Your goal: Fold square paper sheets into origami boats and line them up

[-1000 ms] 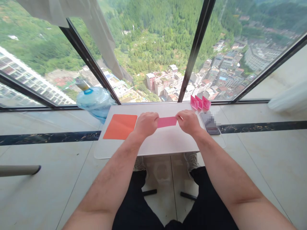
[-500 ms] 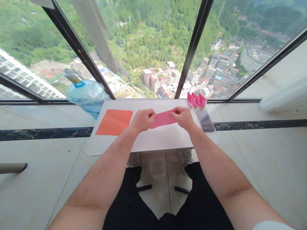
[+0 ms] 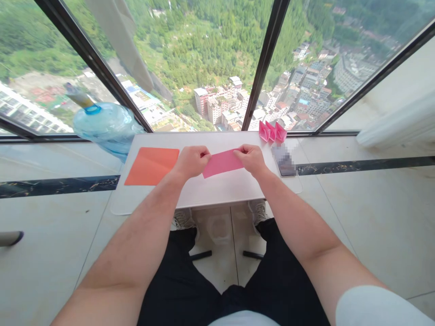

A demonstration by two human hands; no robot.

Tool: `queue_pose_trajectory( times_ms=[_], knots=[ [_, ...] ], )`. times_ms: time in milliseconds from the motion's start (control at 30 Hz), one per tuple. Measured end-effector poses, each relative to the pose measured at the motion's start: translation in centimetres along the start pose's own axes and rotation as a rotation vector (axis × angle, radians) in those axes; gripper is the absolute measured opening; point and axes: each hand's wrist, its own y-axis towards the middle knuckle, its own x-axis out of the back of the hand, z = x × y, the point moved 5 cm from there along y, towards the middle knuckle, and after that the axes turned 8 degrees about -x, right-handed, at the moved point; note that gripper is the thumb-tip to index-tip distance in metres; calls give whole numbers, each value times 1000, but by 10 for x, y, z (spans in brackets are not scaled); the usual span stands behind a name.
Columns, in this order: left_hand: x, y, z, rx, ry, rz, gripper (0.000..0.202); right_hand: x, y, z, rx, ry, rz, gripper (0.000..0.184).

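A folded pink paper (image 3: pixel 222 163) is held just above the small white table (image 3: pixel 210 190), tilted with its left end lower. My left hand (image 3: pixel 190 160) pinches its left end, fingers curled closed. My right hand (image 3: pixel 250 158) pinches the right end the same way. An orange paper sheet (image 3: pixel 152 165) lies flat on the table to the left of my left hand. Several folded pink paper shapes (image 3: pixel 272 131) stand at the table's far right corner. A phone (image 3: pixel 284 162) lies flat right of my right hand.
A big blue water bottle (image 3: pixel 103 127) lies on the floor by the table's far left corner. Floor-to-ceiling windows with dark frames (image 3: pixel 261 63) stand right behind the table. A grey tube end (image 3: pixel 9 237) sticks in at the left. My legs in black trousers are under the table.
The pink paper was lifted from lying flat and level to a tilted position between both hands. My head moved back and down, so everything shifted left and up in view.
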Motion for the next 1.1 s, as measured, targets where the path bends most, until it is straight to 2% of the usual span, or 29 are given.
queue_pose_trajectory(
  times_ms=[167,233,300,367,400,467,533,600,700,800,1100],
  knots=[
    [6,-1,24,116,196,92,16,5,12,-21,-157,-50,0,21],
    [7,-2,26,148,304,88,17,5,15,-27,-208,-75,2,20],
    [2,-3,18,88,331,51,20,2,16,-31,-234,-118,19,20],
    [-12,-4,2,-82,280,57,25,-3,16,-33,-225,-201,56,18],
    [-22,-5,-6,-165,256,98,28,-5,16,-32,-204,-259,67,17],
    [-42,-8,-15,-245,264,200,32,-9,13,-30,-136,-382,67,16],
    [-56,-10,-17,-252,284,257,34,-11,9,-26,-55,-496,46,15],
    [-62,-12,-14,-251,284,256,34,-13,4,-23,30,-599,26,16],
    [-66,-15,-10,-311,288,240,32,-19,-3,-20,174,-721,10,17],
    [-67,-18,-8,-354,282,220,34,-24,-8,-23,315,-733,23,22],
    [-67,-17,-9,-324,242,220,36,-25,-21,-31,603,-860,102,28]
  ],
)
